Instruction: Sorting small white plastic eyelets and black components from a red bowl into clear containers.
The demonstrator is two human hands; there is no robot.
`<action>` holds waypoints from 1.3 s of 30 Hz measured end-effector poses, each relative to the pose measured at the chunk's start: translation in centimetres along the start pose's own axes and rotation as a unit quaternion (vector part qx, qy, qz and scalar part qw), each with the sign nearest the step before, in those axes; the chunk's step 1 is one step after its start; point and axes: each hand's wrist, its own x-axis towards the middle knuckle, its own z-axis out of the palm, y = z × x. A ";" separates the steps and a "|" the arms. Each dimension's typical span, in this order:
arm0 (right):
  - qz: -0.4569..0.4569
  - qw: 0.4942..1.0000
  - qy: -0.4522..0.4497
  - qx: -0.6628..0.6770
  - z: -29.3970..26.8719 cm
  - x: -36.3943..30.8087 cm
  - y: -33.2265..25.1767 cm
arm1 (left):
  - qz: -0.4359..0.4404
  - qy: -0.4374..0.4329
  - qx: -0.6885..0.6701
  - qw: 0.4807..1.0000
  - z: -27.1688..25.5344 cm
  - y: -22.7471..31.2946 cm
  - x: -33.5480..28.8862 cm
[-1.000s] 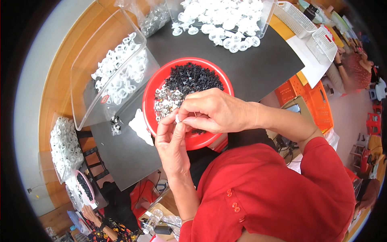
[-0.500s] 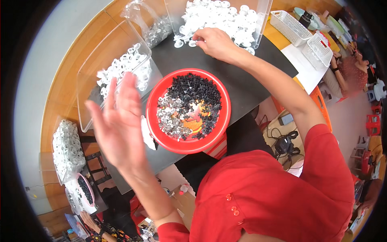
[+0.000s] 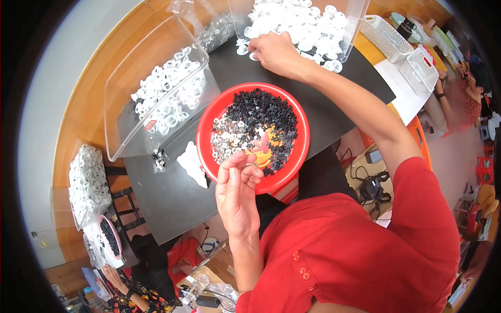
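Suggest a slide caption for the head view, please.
Right hand reaches white plastic rings; left hand hovers at red bowl.

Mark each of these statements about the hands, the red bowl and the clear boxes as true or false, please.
1. The right hand reaches to the pile of white rings at the far clear box. True.
2. The left hand rests inside the clear box on the left. False: it is at the near rim of the red bowl, fingers pinched together.
3. The red bowl holds small black pieces and shiny clear ones. True.
4. The red bowl stands on a white cloth. False: it stands on a black tabletop.
5. The clear box on the left is empty. False: it holds white rings.
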 end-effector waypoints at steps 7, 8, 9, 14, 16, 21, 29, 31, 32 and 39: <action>0.152 0.556 -0.309 0.756 -7.0 -7.6 -5.1 | 0.089 0.000 0.144 0.986 1.2 -0.8 1.6; 0.158 0.490 -0.334 0.790 -7.1 -8.4 -5.6 | 0.088 0.007 0.144 0.986 1.2 -1.0 1.7; 0.170 0.441 -0.348 0.810 -7.1 -9.1 -5.9 | 0.104 0.018 0.155 0.982 1.4 -1.2 1.8; 0.195 0.328 -0.366 0.849 -5.8 -11.0 -7.2 | 0.115 0.045 0.144 0.982 1.6 -1.9 1.4; 0.188 0.302 -0.386 0.851 -5.7 -11.0 -7.7 | 0.117 0.048 0.132 0.983 1.0 -2.0 1.4; 0.187 0.296 -0.372 0.860 -5.6 -11.9 -9.2 | 0.138 0.070 0.136 0.979 0.2 -2.2 1.0; 0.117 0.581 -0.219 0.776 -6.0 -12.8 -10.3 | 0.132 0.066 0.144 0.979 -0.8 -1.6 0.6; 0.114 0.573 -0.224 0.780 -5.9 -13.0 -10.7 | 0.132 0.070 0.157 0.976 -1.1 -1.4 0.4; 0.112 0.565 -0.230 0.785 -6.0 -13.2 -11.0 | 0.151 0.071 0.186 0.968 -1.4 -1.4 0.2; 0.197 0.515 -0.258 0.793 -6.8 -14.8 -12.8 | 0.230 0.071 0.286 0.928 -1.7 -1.4 -1.4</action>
